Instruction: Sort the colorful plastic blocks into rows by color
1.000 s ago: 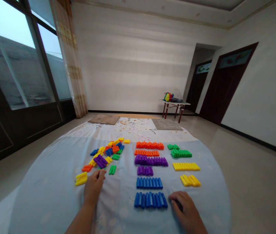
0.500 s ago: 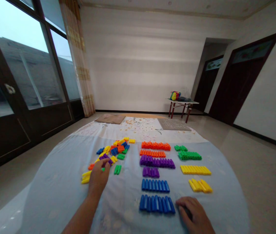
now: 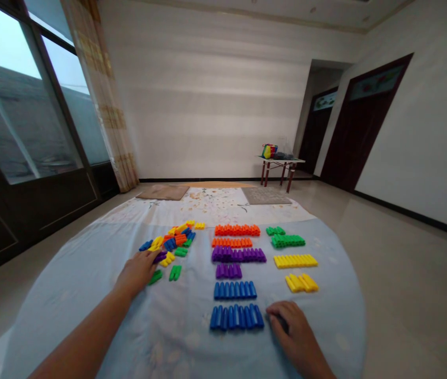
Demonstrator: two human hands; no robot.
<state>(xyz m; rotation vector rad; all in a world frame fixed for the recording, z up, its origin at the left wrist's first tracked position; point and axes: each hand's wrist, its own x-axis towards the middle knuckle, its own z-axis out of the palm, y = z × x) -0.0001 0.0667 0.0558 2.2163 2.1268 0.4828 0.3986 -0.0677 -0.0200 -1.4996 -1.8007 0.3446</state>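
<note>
Left grip (image 3: 138, 270) at purple pieces (image 3: 160, 256)

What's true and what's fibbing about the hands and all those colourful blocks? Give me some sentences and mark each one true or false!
1. The left hand is at the mixed pile. True.
2. Both hands are at the mixed pile. False: the right hand is beside the front blue row.
3. On the right side, the green groups lie farther from the person than the yellow rows. True.
4. Every block is sorted by colour. False: the mixed pile has several colours jumbled together.
5. The front blue row lies on bare wood. False: it lies on a pale blue cloth.
</note>
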